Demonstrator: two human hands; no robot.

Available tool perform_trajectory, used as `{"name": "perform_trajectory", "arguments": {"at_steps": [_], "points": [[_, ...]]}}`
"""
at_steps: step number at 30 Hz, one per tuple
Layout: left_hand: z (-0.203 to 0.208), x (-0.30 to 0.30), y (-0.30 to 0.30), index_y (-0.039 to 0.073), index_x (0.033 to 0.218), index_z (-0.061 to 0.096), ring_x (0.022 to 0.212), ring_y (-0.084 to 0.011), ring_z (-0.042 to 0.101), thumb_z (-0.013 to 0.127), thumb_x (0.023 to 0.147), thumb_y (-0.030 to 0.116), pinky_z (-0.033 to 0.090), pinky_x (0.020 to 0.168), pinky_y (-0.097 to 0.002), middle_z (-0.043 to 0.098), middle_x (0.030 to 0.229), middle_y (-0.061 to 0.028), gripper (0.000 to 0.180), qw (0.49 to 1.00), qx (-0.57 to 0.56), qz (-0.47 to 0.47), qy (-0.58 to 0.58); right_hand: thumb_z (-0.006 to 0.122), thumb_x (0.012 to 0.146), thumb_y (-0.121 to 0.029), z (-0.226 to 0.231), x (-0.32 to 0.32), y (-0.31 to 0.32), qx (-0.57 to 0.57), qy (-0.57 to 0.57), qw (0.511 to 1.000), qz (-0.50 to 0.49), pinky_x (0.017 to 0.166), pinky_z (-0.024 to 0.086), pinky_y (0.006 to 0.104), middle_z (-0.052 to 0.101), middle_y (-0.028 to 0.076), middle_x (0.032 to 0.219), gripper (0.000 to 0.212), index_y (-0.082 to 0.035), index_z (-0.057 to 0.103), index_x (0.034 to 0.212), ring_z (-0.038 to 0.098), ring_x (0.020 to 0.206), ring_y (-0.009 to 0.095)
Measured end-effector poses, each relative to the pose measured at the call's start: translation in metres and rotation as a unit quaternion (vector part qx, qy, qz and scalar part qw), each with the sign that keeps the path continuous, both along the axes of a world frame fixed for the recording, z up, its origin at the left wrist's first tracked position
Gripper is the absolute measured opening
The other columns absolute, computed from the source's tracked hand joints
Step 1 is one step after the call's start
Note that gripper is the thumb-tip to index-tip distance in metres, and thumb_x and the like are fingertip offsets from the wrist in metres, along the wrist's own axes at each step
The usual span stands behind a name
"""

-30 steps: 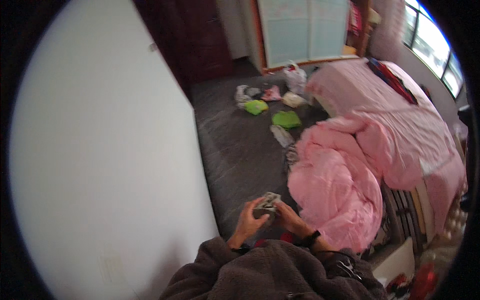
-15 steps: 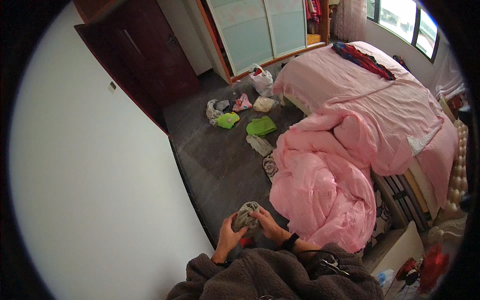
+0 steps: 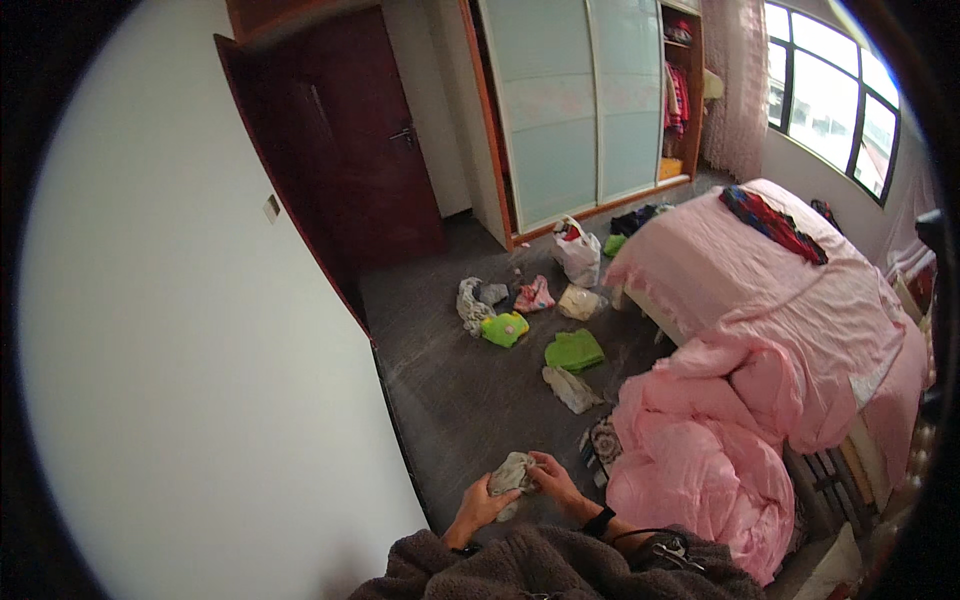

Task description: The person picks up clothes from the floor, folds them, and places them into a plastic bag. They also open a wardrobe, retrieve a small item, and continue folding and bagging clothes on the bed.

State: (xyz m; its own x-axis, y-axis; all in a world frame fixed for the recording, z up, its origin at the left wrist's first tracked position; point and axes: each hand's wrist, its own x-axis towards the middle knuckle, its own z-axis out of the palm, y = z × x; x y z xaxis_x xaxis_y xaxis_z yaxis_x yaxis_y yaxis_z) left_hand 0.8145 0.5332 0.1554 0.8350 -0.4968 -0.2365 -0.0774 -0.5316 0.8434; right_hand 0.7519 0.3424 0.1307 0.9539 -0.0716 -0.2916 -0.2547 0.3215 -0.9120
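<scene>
A crumpled grey-beige cloth (image 3: 513, 472) is bunched between my two hands, low in the view and in front of my body. My left hand (image 3: 478, 508) is closed on its left side. From the right, my right hand (image 3: 553, 478) pinches the cloth's upper edge. A loose bit of the cloth hangs below the fingers. What kind of garment it is, I cannot tell. Ahead on the dark floor lie a pale greyish cloth (image 3: 571, 389), a green folded cloth (image 3: 575, 350) and a green-yellow piece (image 3: 505, 329).
A pink quilt (image 3: 700, 480) spills off the bed (image 3: 690, 245) at right. Farther off are a grey-white cloth (image 3: 472, 305), a pink patterned one (image 3: 535, 293), a cream bundle (image 3: 580, 302) and a white plastic bag (image 3: 577, 258). A white wall (image 3: 200, 400) runs along my left.
The view has tilted up, bringing more of the wardrobe and window into sight. The cloth is less tightly balled, with a part now hanging below my hands.
</scene>
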Motion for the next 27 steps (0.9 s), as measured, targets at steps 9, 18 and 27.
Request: {"name": "perform_trajectory", "arguments": {"at_steps": [9, 18, 27], "points": [[-0.004, 0.121, 0.0, -0.004, 0.126, 0.055, 0.096, -0.0229, 0.067, 0.076, 0.081, 0.043, 0.053, 0.081, -0.0382, 0.067, 0.11, -0.0165, 0.068, 0.998, -0.069, -0.004, 0.007, 0.049, 0.1, -0.042, 0.034, 0.109, -0.008, 0.121, 0.131, 0.98, 0.094, 0.09, 0.05, 0.0405, 0.053, 0.006, 0.131, 0.056, -0.012, 0.034, 0.145, 0.057, 0.11, 0.019], [0.008, 0.271, -0.078, -0.001, 0.128, 0.054, 0.102, -0.032, 0.065, 0.073, 0.079, 0.054, 0.05, 0.084, -0.0416, 0.066, 0.11, -0.0188, 0.076, 0.989, 0.089, -0.115, 0.033, 0.053, 0.098, -0.043, -0.005, 0.276, -0.074, 0.175, 0.138, 0.96, 0.167, 0.097, 0.047, 0.04, 0.044, 0.006, 0.14, 0.064, -0.015, 0.027, 0.149, 0.048, 0.125, 0.022], [0.004, 0.449, -0.143, -0.002, 0.127, 0.054, 0.094, -0.0232, 0.066, 0.074, 0.08, 0.05, 0.051, 0.08, -0.0368, 0.068, 0.105, -0.0149, 0.074, 0.997, 0.001, -0.015, 0.078, 0.057, 0.096, -0.023, -0.004, 0.46, -0.147, 0.18, 0.09, 0.979, 0.031, 0.091, 0.047, 0.0377, 0.053, 0.009, 0.124, 0.032, -0.006, 0.055, 0.122, 0.054, 0.111, 0.023]]}}
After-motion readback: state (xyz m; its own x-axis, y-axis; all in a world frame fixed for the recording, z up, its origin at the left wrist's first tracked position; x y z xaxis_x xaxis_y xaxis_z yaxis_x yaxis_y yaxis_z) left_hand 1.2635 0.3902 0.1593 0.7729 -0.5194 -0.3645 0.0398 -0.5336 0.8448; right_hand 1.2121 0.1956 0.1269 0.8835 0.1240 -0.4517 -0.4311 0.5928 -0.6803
